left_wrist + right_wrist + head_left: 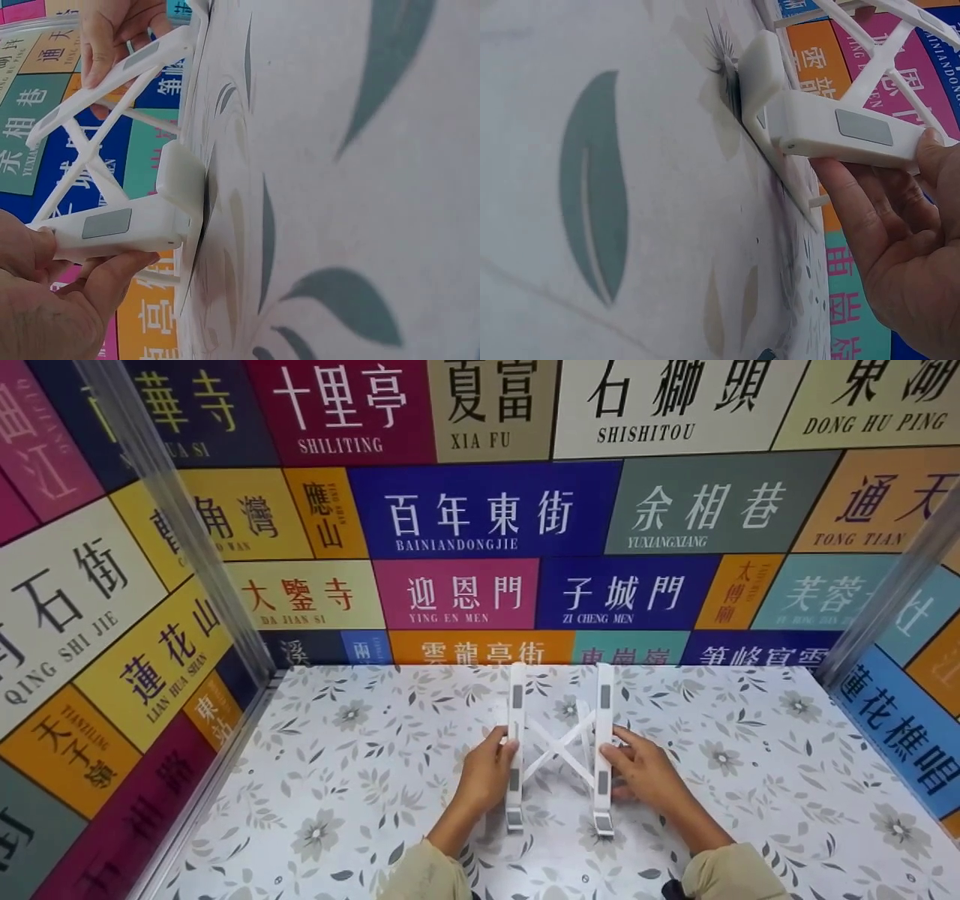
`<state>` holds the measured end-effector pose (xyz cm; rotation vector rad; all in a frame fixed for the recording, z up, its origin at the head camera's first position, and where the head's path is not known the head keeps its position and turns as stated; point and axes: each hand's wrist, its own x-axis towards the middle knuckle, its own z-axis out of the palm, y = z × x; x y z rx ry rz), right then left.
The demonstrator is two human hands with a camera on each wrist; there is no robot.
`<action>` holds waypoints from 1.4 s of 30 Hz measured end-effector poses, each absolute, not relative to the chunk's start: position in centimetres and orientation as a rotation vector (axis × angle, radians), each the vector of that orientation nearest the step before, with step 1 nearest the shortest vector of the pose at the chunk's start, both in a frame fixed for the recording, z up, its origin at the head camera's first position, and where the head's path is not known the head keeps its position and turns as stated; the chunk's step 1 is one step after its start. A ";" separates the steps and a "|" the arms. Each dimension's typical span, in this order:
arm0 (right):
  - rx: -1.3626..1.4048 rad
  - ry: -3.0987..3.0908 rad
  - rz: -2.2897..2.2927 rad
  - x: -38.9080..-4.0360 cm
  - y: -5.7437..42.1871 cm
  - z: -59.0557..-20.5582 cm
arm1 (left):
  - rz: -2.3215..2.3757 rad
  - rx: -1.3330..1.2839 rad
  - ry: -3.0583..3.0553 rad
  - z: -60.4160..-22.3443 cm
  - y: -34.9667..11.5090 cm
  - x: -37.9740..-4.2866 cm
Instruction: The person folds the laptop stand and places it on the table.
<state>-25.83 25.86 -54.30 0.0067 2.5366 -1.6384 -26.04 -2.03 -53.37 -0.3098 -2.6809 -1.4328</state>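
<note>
A white folding laptop stand (604, 720) stands on the table, its two long side arms roughly parallel and joined by crossed bars (559, 746). Grey pads sit on the arms, and each near end has a raised lip. My left hand (486, 769) grips the left arm between thumb and fingers. On the opposite side, my right hand (645, 769) holds the right arm, thumb on top and fingers beneath. The left wrist view shows the left-hand fingers (112, 281) under the arm beside a grey pad (106, 223). In the right wrist view, the near lip (761, 71) sits close over the table.
The tabletop (360, 825) has a white covering with grey leaves and flowers. Colourful panels with place names form a back wall (480, 510) and side walls. Clear upright strips (187, 525) stand at the corners.
</note>
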 end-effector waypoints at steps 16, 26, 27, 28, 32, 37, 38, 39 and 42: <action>-0.084 2.542 -1.700 -26.4 21.2 -54.7 | -1.338 -0.352 -2.593 -53.6 0.5 -25.6; -0.222 2.654 -1.675 -26.7 18.0 -54.7 | -1.367 -0.351 -2.570 -53.8 0.4 -25.6; -0.240 2.681 -1.655 -26.7 17.8 -54.7 | -1.376 -0.347 -2.568 -53.9 0.3 -25.6; -0.262 2.713 -1.634 -26.7 17.6 -54.7 | -1.386 -0.337 -2.570 -53.9 0.2 -25.6; -0.371 2.851 -1.558 -26.8 17.0 -54.5 | -1.399 -0.331 -2.562 -54.0 -0.2 -25.6; -0.438 2.913 -1.540 -26.8 16.9 -54.7 | -1.378 -0.347 -2.565 -54.0 -0.4 -25.7; -0.438 2.911 -1.541 -26.8 16.9 -54.7 | -1.379 -0.349 -2.565 -54.0 -0.4 -25.7; -0.438 2.907 -1.541 -26.8 16.9 -54.7 | -1.383 -0.350 -2.567 -54.0 -0.4 -25.7; -0.428 2.895 -1.543 -26.8 17.0 -54.7 | -1.406 -0.353 -2.566 -53.9 -0.4 -25.8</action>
